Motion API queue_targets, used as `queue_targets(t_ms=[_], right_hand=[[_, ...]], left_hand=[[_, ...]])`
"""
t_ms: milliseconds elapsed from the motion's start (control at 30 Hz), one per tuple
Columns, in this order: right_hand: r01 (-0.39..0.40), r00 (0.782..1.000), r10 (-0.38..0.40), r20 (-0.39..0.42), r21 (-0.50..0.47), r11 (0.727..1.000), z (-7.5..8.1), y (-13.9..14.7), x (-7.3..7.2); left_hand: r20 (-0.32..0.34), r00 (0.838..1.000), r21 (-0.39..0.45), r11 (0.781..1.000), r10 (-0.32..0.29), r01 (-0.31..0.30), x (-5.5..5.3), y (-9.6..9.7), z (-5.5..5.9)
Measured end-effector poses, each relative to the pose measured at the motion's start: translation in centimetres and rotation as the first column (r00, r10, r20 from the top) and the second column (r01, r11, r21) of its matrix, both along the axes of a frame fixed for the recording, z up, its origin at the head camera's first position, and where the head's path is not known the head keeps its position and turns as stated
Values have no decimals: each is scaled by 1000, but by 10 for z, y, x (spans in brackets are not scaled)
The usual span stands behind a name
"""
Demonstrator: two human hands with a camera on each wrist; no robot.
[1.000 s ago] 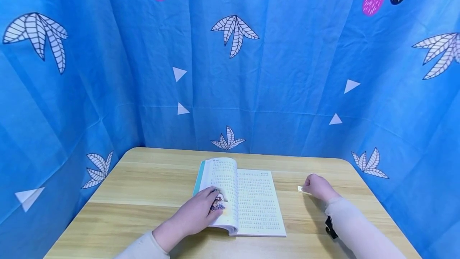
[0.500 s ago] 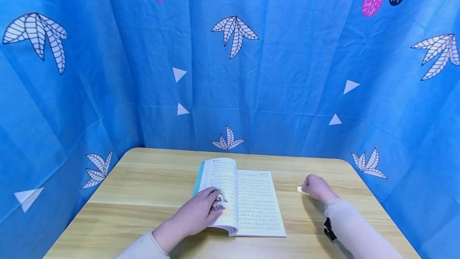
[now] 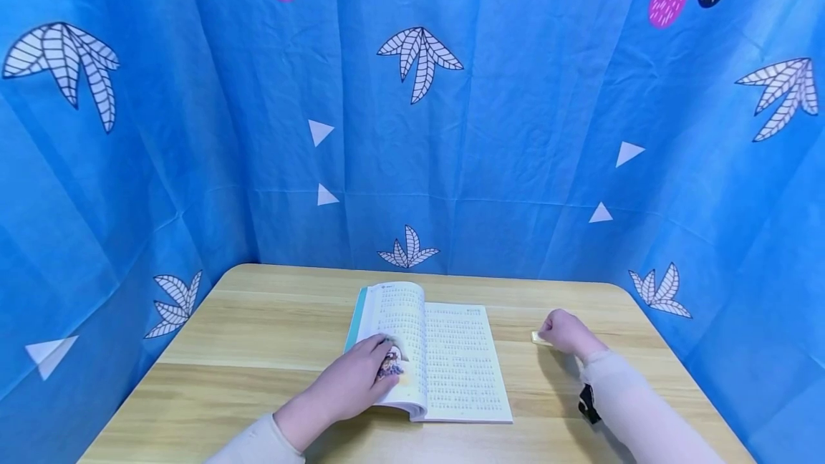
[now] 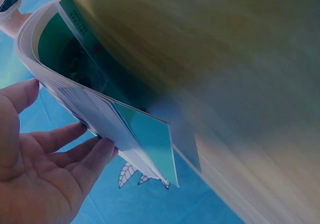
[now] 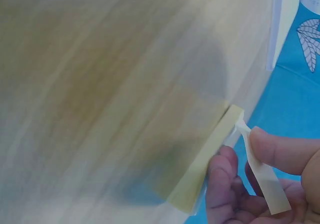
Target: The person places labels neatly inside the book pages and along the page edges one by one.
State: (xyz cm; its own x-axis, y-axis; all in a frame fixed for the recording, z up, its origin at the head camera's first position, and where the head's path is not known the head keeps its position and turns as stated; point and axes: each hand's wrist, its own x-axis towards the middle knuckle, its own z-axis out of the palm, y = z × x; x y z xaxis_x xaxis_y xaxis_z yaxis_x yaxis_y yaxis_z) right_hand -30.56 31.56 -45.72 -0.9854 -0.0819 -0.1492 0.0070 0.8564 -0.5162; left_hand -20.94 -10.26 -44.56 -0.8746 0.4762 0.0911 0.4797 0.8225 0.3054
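An open book (image 3: 462, 367) with rows of printed text lies on the table. My left hand (image 3: 351, 378) rests on its raised left-hand pages, over a small picture. In the left wrist view, the extended fingers (image 4: 95, 159) touch the bowed stack of pages (image 4: 75, 93), with the green cover behind. To the right of the book, my right hand (image 3: 570, 334) is over a narrow pale-yellow sticky note pad (image 5: 207, 164) lying on the table. Thumb and fingers pinch one sticky note (image 5: 270, 186), which is lifted and bent away, its upper end still meeting the pad's end.
The light wooden table (image 3: 271, 321) has rounded far corners. A blue patterned curtain (image 3: 412, 149) hangs behind it and at both sides. A black wrist device (image 3: 589, 404) shows under the right sleeve.
Both hands and the book stay in almost the same place. The right hand shifts very slightly over the sticky note pad.
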Motion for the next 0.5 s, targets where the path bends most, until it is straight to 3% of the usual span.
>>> queue_targets(t_ms=[500], right_hand=[[-62, 998, 61, -27, -23, 998, 10, 2, 3]], left_hand=[[-2, 1000, -2, 1000, 0, 0, -3, -1, -4]])
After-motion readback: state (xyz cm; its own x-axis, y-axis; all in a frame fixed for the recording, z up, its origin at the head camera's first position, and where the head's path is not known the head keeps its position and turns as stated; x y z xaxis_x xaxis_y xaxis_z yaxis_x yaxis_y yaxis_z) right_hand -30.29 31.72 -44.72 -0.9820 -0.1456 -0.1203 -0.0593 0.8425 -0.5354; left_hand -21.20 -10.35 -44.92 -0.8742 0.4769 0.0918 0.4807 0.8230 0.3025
